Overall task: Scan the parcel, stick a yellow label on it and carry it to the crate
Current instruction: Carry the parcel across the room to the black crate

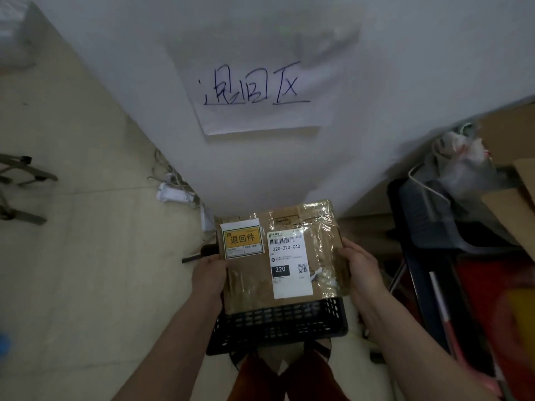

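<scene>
A brown cardboard parcel (327, 241) wrapped in shiny tape is held flat over a black plastic crate (278, 325) on the floor by the wall. A yellow label (242, 240) sits on its top left corner, beside a white shipping label (289, 264) with a barcode. My left hand (209, 273) grips the parcel's left edge. My right hand (363, 269) grips its right edge, thumb on top. The parcel hides most of the crate's inside.
A white sheet with handwritten characters (252, 88) hangs on the wall above the crate. A white power strip with cables (176, 193) lies on the floor to the left. Black bins, cardboard and a plastic bag (460, 160) crowd the right side.
</scene>
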A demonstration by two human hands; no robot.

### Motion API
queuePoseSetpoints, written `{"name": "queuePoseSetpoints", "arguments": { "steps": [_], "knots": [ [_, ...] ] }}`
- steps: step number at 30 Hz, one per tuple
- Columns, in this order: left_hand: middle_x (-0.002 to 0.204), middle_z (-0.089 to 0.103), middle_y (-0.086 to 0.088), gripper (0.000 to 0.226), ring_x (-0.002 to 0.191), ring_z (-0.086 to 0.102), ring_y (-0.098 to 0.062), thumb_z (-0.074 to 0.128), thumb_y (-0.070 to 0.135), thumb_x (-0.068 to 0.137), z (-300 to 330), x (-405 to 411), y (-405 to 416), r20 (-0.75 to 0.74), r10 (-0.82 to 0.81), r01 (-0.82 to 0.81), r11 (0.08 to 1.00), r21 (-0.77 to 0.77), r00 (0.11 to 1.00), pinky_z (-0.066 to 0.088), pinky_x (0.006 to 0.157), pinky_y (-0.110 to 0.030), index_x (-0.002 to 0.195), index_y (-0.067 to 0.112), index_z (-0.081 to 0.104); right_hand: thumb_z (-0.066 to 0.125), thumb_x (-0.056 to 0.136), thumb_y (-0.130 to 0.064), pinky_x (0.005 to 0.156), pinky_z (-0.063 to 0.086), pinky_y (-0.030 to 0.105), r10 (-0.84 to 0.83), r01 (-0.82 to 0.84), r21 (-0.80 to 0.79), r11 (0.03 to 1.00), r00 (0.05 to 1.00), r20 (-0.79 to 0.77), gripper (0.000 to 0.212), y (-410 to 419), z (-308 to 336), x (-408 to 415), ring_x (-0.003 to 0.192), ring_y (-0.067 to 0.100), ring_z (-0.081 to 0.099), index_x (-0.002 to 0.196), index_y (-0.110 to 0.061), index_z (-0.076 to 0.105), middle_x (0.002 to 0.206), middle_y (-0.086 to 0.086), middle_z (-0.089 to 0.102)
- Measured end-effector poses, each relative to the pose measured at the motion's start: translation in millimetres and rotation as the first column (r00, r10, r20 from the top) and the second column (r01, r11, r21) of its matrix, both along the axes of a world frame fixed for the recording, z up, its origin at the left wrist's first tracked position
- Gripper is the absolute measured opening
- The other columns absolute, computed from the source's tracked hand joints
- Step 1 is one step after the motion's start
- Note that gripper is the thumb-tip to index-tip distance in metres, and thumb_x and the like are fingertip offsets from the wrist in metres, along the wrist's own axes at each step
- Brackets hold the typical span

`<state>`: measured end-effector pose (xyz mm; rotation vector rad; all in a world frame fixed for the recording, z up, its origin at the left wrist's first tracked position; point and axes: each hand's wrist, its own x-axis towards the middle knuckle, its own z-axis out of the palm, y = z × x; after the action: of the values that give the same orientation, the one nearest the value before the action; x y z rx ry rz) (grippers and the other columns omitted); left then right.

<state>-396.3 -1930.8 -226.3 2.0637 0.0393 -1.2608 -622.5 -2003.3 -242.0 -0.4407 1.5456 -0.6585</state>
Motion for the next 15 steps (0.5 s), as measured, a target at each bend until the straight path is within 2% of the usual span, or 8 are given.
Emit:
{"name": "queuePoseSetpoints", "arguments": {
  "steps": [3,6,8,10,11,13,15],
  "knots": [
    [0.067,0.058,-0.006,0.023,0.057,0.051,-0.017,0.052,0.000,0.087,-56,-2,-3,-0.019,0.033,-0.032,0.997,0.074,0.999,0.038,0.042,-0.020,0.070,0.011,0.063,0.048,0.088,-0.003,0.069,0.054,0.034,0.012,-0.013,0.053,0.998,1.000,0.017,0.032,-6,-52,1,0.084,0.026,0.071,0.110,-0.015,0.068,0.096,0.011,0.074],
    [0.061,0.051,-0.007,0.031,0.054,0.045,-0.017,0.045,-0.005,0.087,-111,-5,-6,-0.003,-0.004,0.005,0.992,0.130,1.000,0.035,0.033,-0.015,0.061,0.008,0.055,0.047,0.086,-0.003,0.071,0.055,0.037,0.007,-0.006,0.119,0.993,1.000,-0.008,0.031,-7,-107,0,0.078,0.027,0.069,0.106,-0.011,0.069,0.089,0.012,0.073],
    [0.061,0.051,-0.007,0.033,0.055,0.044,-0.017,0.042,-0.007,0.087,-148,-5,-6,0.003,-0.038,0.037,0.986,0.161,0.999,0.031,0.027,-0.011,0.060,0.008,0.053,0.045,0.087,-0.004,0.067,0.055,0.035,0.010,-0.010,0.167,0.986,1.000,-0.003,0.031,-6,-144,-3,0.073,0.025,0.069,0.104,-0.010,0.070,0.084,0.010,0.074],
    [0.065,0.055,-0.009,0.031,0.057,0.047,-0.019,0.042,-0.006,0.086,-187,-4,-5,-0.004,-0.062,0.062,0.980,0.189,0.998,0.038,0.035,-0.015,0.063,0.007,0.057,0.043,0.090,-0.003,0.054,0.051,0.028,-0.009,0.006,0.206,0.979,1.000,0.010,0.028,-5,-178,-5,0.057,0.019,0.065,0.090,-0.012,0.069,0.067,0.005,0.071],
    [0.067,0.055,-0.010,0.030,0.058,0.048,-0.019,0.042,-0.004,0.087,-210,-3,-5,-0.011,-0.059,0.060,0.977,0.203,0.998,0.040,0.043,-0.020,0.063,0.008,0.057,0.042,0.091,-0.003,0.053,0.049,0.028,-0.022,0.020,0.221,0.975,1.000,0.006,0.027,-4,-197,-7,0.055,0.018,0.061,0.085,-0.014,0.066,0.064,0.004,0.068],
    [0.065,0.050,-0.006,0.032,0.057,0.044,-0.017,0.043,0.001,0.091,-237,-3,-5,-0.030,-0.064,0.070,0.967,0.244,0.997,0.036,0.049,-0.025,0.061,0.011,0.050,0.042,0.092,-0.006,0.059,0.048,0.032,-0.033,0.041,0.240,0.970,0.999,-0.037,0.023,-2,-220,-9,0.067,0.021,0.058,0.087,-0.017,0.062,0.077,0.006,0.064],
    [0.065,0.045,-0.005,0.032,0.056,0.041,-0.015,0.043,0.003,0.093,-269,-6,-1,-0.017,-0.084,0.086,0.955,0.285,0.996,0.033,0.048,-0.025,0.062,0.012,0.045,0.042,0.091,-0.003,0.059,0.047,0.033,-0.047,0.062,0.233,0.971,0.996,-0.070,0.021,3,-251,-12,0.075,0.022,0.057,0.088,-0.015,0.059,0.087,0.008,0.061]
  ]
}}
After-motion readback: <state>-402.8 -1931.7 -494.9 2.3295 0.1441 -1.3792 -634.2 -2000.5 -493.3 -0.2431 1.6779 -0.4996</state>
